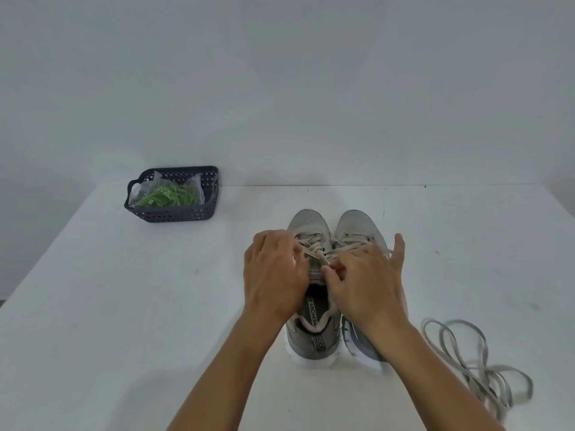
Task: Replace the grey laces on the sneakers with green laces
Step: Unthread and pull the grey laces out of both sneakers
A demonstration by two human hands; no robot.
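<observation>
Head view: left hand steadies left sneaker, grip hidden, cannot tell; right hand pinches grey lace for unthreading. Removed lace parked aside; green laces wait in basket.

dark perforated basket, white table

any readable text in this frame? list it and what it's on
"MEMORY F": printed on the insole of the left sneaker; the rest is hidden under the right hand.
White print on the band round the green laces in the basket: too small and blurred to read.
No other text shows.
</observation>
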